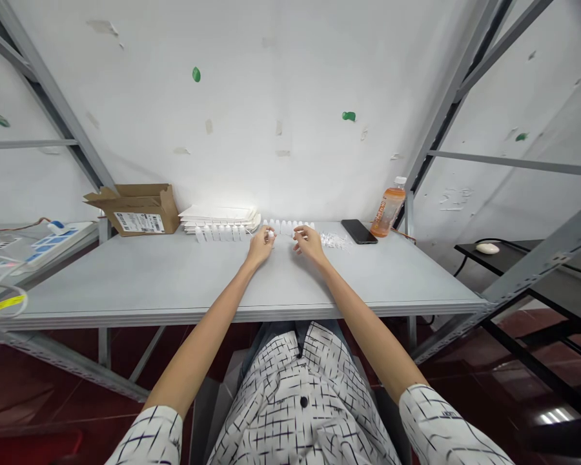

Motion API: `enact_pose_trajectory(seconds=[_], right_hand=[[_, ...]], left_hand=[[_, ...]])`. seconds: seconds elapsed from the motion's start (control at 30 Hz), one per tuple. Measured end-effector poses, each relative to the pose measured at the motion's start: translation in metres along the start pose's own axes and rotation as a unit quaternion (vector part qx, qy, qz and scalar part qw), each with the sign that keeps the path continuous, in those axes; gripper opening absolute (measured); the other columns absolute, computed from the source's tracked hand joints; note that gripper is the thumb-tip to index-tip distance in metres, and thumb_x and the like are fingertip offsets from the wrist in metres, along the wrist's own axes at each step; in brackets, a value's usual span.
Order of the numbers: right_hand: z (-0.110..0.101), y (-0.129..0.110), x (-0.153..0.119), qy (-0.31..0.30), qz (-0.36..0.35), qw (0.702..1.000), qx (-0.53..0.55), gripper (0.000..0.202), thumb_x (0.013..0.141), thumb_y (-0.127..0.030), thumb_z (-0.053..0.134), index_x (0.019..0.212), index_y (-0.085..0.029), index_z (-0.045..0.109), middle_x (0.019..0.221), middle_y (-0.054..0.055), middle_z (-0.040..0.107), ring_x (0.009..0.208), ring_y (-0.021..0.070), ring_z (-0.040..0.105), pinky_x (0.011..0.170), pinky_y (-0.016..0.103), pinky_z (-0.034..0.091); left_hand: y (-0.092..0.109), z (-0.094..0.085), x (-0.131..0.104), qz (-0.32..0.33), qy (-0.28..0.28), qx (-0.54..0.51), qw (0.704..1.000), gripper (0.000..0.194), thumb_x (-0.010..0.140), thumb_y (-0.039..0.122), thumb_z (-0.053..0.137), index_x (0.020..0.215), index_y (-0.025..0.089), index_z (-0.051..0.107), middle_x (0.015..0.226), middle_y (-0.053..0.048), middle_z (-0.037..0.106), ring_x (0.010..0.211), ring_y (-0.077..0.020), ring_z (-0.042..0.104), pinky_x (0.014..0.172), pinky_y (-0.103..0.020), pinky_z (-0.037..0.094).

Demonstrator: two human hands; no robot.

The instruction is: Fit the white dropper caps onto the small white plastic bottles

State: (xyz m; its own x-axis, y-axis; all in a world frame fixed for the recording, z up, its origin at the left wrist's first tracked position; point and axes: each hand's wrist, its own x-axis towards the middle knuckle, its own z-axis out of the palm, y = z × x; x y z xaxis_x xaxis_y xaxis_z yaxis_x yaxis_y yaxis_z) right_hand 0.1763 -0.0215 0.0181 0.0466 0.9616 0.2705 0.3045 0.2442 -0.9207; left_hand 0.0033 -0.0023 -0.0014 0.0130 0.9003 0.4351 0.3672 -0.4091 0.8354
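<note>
Small, white, upright bottles point(221, 234)

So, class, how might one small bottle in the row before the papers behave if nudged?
The bottle would probably tip easily, as it stands upright and narrow. It is likely light, being small and plastic-looking. Toppling sideways, it could knock its neighbours, which stand close beside it.

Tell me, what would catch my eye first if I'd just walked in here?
Probably the orange drink bottle, bright against the grey table, standing at its right end beside a black phone. Next, perhaps, the left hand and right hand mid-table, close to rows of small white bottles. An open cardboard box sits at the back left.
</note>
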Motion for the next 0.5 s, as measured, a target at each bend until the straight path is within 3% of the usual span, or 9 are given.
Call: enact_pose_trajectory(seconds=[0.27, 0.5], right_hand=[[0.001, 0.005, 0.0, -0.013, -0.053, 0.99, -0.13, 0.021, 0.091, -0.019, 0.048, 0.093, -0.018, 0.068, 0.095, 0.003, 0.072, 0.055, 0.0108, 0.063, 0.064, 0.026, 0.052], [-0.001, 0.002, -0.003, -0.018, -0.094, 0.968, -0.231, 0.023, 0.09, -0.016, 0.047, 0.091, -0.018, 0.07, 0.095, 0.004, 0.073, 0.075, 0.016, 0.066, 0.073, 0.026, 0.046]], left_hand=[[-0.008, -0.001, 0.003, -0.027, 0.03, 0.088, 0.995, 0.019, 0.08, 0.017, 0.063, 0.1, 0.016, 0.062, 0.093, -0.009, 0.074, 0.087, -0.0195, 0.07, 0.085, -0.031, 0.052], [0.007, -0.013, -0.005, -0.048, 0.051, 0.232, 0.97, 0.016, 0.08, 0.027, 0.066, 0.093, 0.018, 0.069, 0.091, -0.006, 0.074, 0.087, -0.0215, 0.068, 0.08, -0.03, 0.05]])
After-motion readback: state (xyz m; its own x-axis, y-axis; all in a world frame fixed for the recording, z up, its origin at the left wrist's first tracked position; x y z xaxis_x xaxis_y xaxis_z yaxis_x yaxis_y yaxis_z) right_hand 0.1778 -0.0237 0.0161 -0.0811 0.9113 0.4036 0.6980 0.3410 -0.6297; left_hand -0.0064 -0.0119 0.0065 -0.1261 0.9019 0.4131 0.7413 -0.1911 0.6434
